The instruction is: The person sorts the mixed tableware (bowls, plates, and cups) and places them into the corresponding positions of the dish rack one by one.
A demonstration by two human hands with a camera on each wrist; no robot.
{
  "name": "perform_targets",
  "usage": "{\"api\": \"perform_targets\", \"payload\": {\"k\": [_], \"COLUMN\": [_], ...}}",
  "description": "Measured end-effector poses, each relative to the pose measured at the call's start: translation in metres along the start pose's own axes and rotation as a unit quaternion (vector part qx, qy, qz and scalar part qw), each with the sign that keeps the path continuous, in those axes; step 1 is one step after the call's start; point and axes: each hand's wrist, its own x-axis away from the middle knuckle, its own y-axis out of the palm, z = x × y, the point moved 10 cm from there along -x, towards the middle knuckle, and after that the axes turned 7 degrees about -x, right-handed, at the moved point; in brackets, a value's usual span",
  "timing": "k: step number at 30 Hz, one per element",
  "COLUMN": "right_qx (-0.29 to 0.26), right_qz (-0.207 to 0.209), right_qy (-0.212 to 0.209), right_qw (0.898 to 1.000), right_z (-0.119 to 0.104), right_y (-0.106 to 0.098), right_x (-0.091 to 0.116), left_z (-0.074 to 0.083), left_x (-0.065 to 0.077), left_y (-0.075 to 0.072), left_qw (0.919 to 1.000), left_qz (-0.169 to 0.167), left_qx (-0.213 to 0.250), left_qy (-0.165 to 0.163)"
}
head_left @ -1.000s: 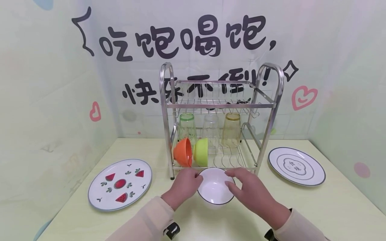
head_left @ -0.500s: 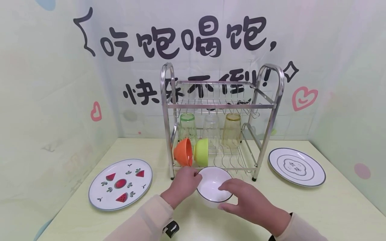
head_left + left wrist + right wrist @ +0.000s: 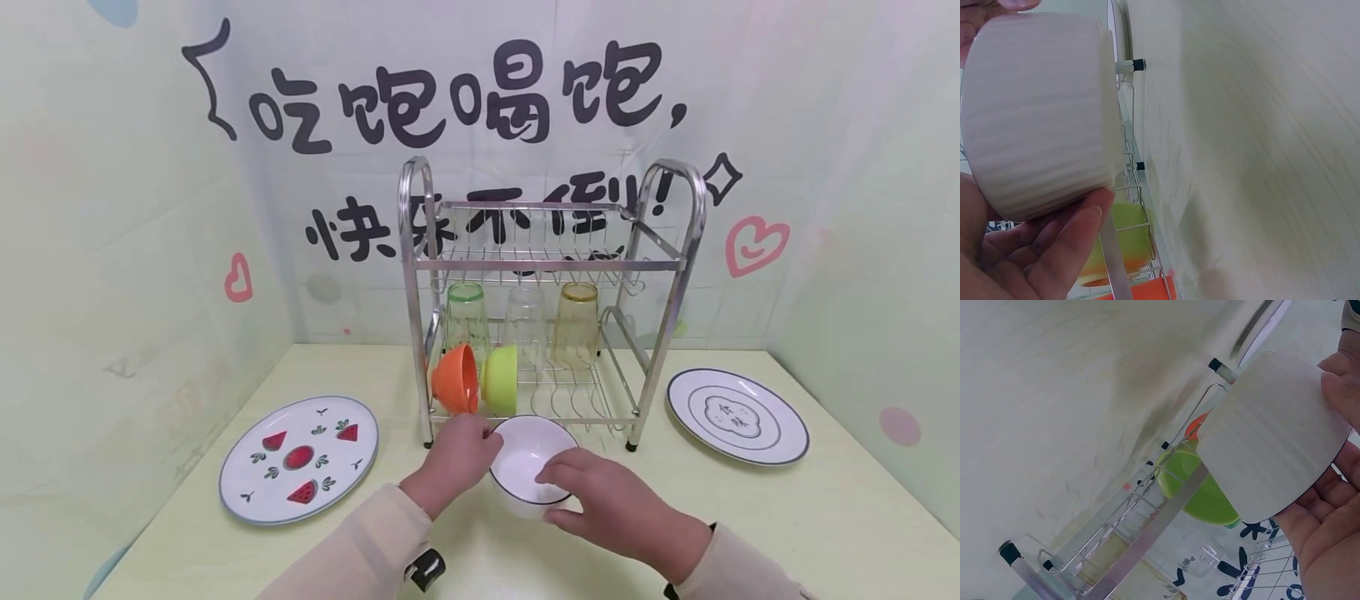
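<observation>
A white bowl [image 3: 519, 458] with a dark rim is held in front of the dish rack, its mouth tilted toward the head camera. My left hand [image 3: 457, 458] grips its left side, thumb at the rim and fingers [image 3: 1060, 250] against the outer wall. On the other side my right hand [image 3: 626, 512] holds the bowl, fingers reaching over the rim into it and thumb outside at the front. Both wrist views show the bowl's ribbed outer wall; in the left one it appears raised off the table.
The two-tier metal dish rack [image 3: 551, 264] stands behind the bowl. On its lower tier an orange bowl [image 3: 450, 379] and a green bowl [image 3: 500, 381] rest on their sides before three upturned glasses [image 3: 576, 325]. A watermelon plate [image 3: 330, 442] lies left, a lettered plate [image 3: 693, 408] right.
My right hand has moved left and slightly down, its fingers going from the bowl's right rim to farther over its inside. The bowl has tilted slightly, showing more of its front wall.
</observation>
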Motion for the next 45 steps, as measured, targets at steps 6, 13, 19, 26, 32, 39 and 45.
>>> {"api": "perform_targets", "payload": {"k": [6,13,19,26,32,39,45], "right_qx": [0.001,0.025,0.063,0.079,0.085,0.091,0.091], "right_qz": [-0.047,-0.041,-0.028,-0.009,-0.001,0.003,0.008], "right_qy": [0.025,-0.016,-0.033,-0.051,-0.054,-0.058,-0.052], "right_qw": [0.999,0.999,0.997,0.996,0.995,0.994,0.994], "right_z": [0.001,-0.007,-0.009,-0.014,-0.016,-0.018,-0.017], "right_y": [0.008,0.006,0.005,0.002,-0.001,-0.002,-0.005], "right_x": [-0.002,-0.004,-0.003,-0.003,-0.004,-0.005,-0.006], "left_z": [0.002,0.004,0.003,0.003,0.004,0.005,0.008], "left_x": [-0.001,-0.001,-0.001,-0.001,-0.001,-0.002,0.0], "left_y": [0.0,-0.004,-0.004,-0.005,-0.005,-0.005,-0.008], "left_qw": [1.0,0.9999,0.9999,0.9995,0.9998,0.9997,0.9992], "left_qz": [0.0,0.006,0.006,0.001,0.007,0.009,0.008], "left_qx": [-0.001,0.002,0.012,0.029,0.021,0.022,0.039], "left_qy": [0.001,0.009,-0.001,-0.011,-0.002,0.0,-0.001]}}
